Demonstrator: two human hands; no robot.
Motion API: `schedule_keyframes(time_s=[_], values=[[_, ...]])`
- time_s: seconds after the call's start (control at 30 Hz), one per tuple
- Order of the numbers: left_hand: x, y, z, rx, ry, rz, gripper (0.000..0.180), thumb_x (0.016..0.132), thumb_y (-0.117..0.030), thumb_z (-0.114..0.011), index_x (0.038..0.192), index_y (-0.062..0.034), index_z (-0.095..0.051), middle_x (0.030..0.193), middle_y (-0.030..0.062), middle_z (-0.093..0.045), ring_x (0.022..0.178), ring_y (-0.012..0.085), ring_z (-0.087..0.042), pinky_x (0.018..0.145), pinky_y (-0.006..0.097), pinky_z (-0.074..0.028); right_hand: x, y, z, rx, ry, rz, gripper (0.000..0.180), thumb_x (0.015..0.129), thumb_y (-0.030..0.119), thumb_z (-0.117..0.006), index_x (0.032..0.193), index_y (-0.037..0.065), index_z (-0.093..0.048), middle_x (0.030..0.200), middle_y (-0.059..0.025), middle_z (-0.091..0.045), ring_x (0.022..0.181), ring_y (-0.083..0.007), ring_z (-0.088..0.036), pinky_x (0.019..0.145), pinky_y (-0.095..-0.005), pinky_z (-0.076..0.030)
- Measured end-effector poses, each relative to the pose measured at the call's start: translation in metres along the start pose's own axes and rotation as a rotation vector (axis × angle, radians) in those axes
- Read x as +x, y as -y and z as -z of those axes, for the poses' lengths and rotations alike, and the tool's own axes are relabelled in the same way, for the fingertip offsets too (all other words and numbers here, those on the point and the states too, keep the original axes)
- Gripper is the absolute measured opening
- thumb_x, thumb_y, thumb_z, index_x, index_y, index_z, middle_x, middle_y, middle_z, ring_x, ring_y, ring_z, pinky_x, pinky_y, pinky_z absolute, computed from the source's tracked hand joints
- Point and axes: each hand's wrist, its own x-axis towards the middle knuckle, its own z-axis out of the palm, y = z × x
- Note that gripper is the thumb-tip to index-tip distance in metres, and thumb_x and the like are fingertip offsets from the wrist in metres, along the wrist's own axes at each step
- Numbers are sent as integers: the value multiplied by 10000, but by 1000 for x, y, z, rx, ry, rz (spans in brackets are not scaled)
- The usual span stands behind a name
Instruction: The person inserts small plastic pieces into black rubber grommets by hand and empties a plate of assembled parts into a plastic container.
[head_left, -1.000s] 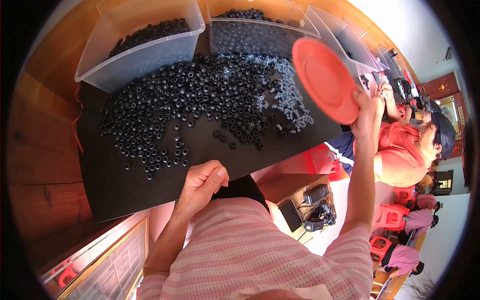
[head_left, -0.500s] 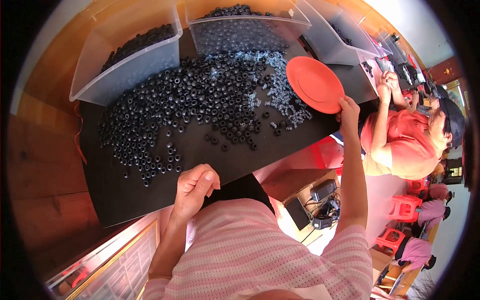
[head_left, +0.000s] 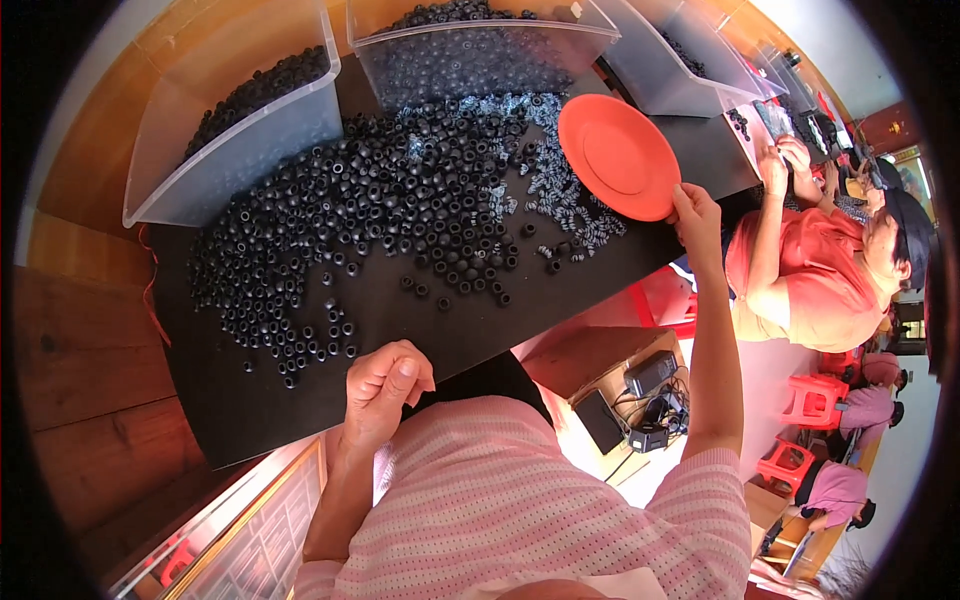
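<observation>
My right hand (head_left: 697, 216) grips the near right rim of a round red plate (head_left: 612, 150), tilted over the far right of the black table. No items are visible on the plate. Near the table's front edge, my left hand (head_left: 384, 388) is closed with the thumb against curled fingers. Whatever those fingers may hold is hidden. Ahead spreads a heap of small black round pieces with holes (head_left: 400, 190), a few lying loose in front. Small pale blue-silver pieces, possibly coils (head_left: 560, 190), lie to its right, partly behind the plate.
Along the back stand clear plastic bins (head_left: 245, 140) (head_left: 490, 40) (head_left: 680, 85) with black pieces. A cardboard box (head_left: 600, 385) holding black adapters and cables sits below right. A co-worker in orange (head_left: 800, 260) works at right; red stools (head_left: 815, 400) stand beyond.
The view has shifted slightly. The red plate, still in my right hand, sits a little farther left and up in the picture. My left hand stays closed near the table edge.
</observation>
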Motion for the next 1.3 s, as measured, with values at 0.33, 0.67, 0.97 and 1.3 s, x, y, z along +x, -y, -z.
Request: schedule_keyframes(time_s=[0.33, 0.67, 0.97, 1.3], values=[[4, 2, 3, -43, 4, -21, 326, 992, -227, -503, 756, -16, -582, 687, 38, -573, 512, 66, -439, 461, 209, -346, 12, 11, -6, 142, 10, -159, 304, 872, 145, -608, 1095, -61, -592, 663, 1, -543, 452, -56, -434, 396, -207, -315], [2, 1, 4, -39, 27, -38, 293, 988, -190, -507, 758, -20, -574, 686, 23, -564, 513, 56, -432, 467, 202, -344, 21, -9, 5, 246, -28, -171, 293, 883, 150, -616, 1093, -55, -600, 654, 13, -530, 454, -53, -424, 402, -209, -315], [2, 0, 5, -27, 41, -40, 263, 975, -122, -506, 744, -10, -562, 681, 9, -540, 516, 47, -416, 464, 208, -329, -2, 25, -5, -505, -170, 291, 379, 913, 267, -622, 1122, -47, -589, 785, -68, -623, 716, -117, -578, 645, -265, -467], [0, 0, 6, 11, 14, -6, 309, 986, -177, -509, 726, -18, -557, 656, 2, -517, 535, 63, -435, 487, 225, -355, -60, 124, -148, -422, 540, 739, 169, 873, 144, -619, 1002, 34, -619, 871, -114, -593, 769, -279, -626, 683, -350, -507]])
